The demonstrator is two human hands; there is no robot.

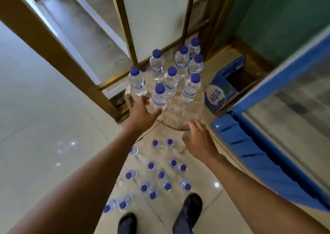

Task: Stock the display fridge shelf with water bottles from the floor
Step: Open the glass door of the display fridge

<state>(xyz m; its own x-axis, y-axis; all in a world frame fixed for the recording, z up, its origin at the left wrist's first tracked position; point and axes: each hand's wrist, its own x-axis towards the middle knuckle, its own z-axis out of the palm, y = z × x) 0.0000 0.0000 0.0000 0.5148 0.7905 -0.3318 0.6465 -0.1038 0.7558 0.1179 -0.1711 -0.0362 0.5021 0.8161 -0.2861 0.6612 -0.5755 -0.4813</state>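
Observation:
Several clear water bottles with blue caps stand upright on a low plastic stool [180, 116] ahead of me. My left hand [142, 113] wraps its fingers round the base of the nearest bottle [159, 98] on the stool. My right hand [198, 140] hovers open beside the stool's near right edge, holding nothing. Several more small bottles [161, 174] stand on the tiled floor between my arms, just ahead of my shoes. The blue display fridge [264, 162] stands at the right with its glass door [292, 91] swung open.
An opened blue Aqua carton [222, 91] sits on the floor right of the stool. A wooden door frame [59, 55] and glass panels rise behind the stool. My two dark shoes [187, 214] are at the bottom edge.

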